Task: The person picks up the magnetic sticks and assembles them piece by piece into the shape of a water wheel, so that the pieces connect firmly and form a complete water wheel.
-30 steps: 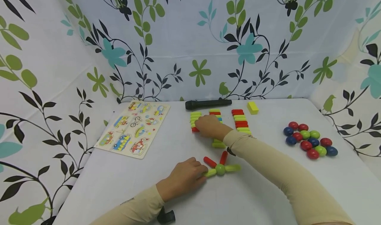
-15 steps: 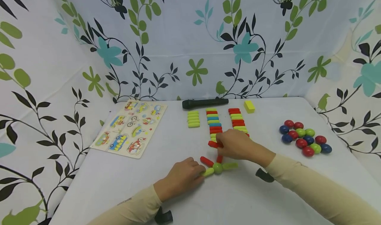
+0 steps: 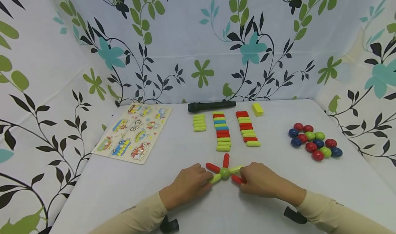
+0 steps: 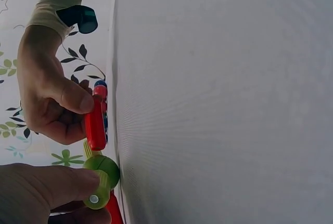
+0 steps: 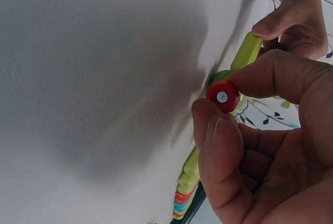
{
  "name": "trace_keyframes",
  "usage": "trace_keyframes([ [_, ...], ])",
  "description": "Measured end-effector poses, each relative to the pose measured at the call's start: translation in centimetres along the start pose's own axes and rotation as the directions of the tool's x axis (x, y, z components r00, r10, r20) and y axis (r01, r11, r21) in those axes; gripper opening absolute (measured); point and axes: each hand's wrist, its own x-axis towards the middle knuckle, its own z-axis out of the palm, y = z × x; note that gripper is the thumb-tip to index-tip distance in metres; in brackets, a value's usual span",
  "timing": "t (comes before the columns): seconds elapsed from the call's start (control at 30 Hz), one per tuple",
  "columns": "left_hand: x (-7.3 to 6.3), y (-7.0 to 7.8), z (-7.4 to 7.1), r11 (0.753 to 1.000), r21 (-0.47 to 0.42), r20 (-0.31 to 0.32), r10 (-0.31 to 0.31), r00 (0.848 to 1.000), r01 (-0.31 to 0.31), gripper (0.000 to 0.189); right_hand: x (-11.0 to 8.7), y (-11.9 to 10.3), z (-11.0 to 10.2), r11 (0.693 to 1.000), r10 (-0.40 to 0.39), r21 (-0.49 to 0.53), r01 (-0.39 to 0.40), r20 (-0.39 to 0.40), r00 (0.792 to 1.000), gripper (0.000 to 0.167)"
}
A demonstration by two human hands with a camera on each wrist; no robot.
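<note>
A green ball (image 3: 224,173) lies at the front middle of the table, with two red sticks and two yellow-green sticks fanned around it. My left hand (image 3: 190,185) pinches the left yellow-green stick (image 3: 215,179) between thumb and fingers. Between the thumb and fingers of my right hand (image 3: 263,180) is another red stick (image 3: 237,179), its inner end close to the ball's lower right. A pale round dot marks the outer end of that stick in the right wrist view, where the left hand (image 5: 302,24) shows behind it.
Columns of yellow-green sticks (image 3: 199,123), mixed-colour sticks (image 3: 221,128) and red and yellow-green sticks (image 3: 247,129) lie beyond. Behind them are a black microphone (image 3: 211,106) and a yellow block (image 3: 257,109). A picture board (image 3: 133,132) lies left; coloured balls (image 3: 318,155) sit right.
My right hand has brought a red stick from the left column toward me, down to the green ball's right side. The left hand keeps its pinch in place.
</note>
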Motion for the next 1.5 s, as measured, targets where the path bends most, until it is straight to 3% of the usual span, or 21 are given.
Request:
trace_keyframes([
  [0.47, 0.6, -0.7, -0.5, 1.0, 0.007, 0.014, -0.018, 1.0, 0.018, 0.021, 1.6, 0.0, -1.1, 0.999, -0.032, 0.002, 0.032, -0.014, 0.999, 0.017],
  [0.63, 0.3, -0.6, -0.4, 1.0, -0.016, 0.024, -0.022, 0.999, 0.022, 0.021, 3.1, -0.2, -4.1, 0.989, -0.092, -0.126, 0.079, -0.103, 0.99, 0.022],
  [0.73, -0.1, -0.2, -0.2, 0.999, -0.026, 0.031, -0.019, 0.999, 0.02, 0.02, 5.6, -1.2, -6.5, 0.962, -0.159, -0.251, 0.11, -0.184, 0.97, 0.028],
  [0.83, -0.4, 0.0, 0.0, 0.999, -0.023, 0.031, -0.03, 0.999, 0.031, 0.02, 9.5, -2.8, -8.1, 0.923, -0.22, -0.359, 0.136, -0.202, 0.954, 0.033],
  [1.0, -0.8, 0.2, 0.2, 0.998, -0.024, 0.05, -0.048, 0.998, 0.049, 0.021, 16.6, -5.0, -7.9, 0.809, -0.328, -0.535, 0.242, -0.069, 0.942, 0.029],
  [1.1, -0.8, 0.2, 0.3, 1.0, -0.011, 0.033, -0.029, 0.999, 0.03, 0.019, 19.4, -5.4, -6.7, 0.753, -0.343, -0.601, 0.268, -0.01, 0.939, 0.022],
  [1.23, -0.7, 0.3, 0.5, 1.0, 0.013, -0.001, -0.01, 1.0, 0.01, 0.017, 21.4, -5.9, -5.5, 0.717, -0.328, -0.649, 0.254, 0.007, 0.945, 0.014],
  [1.5, -0.5, 0.2, 0.5, 0.999, 0.05, -0.036, 0.001, 0.999, 0.001, 0.016, 22.3, -6.5, -5.0, 0.698, -0.3, -0.684, 0.213, -0.01, 0.954, 0.014],
])
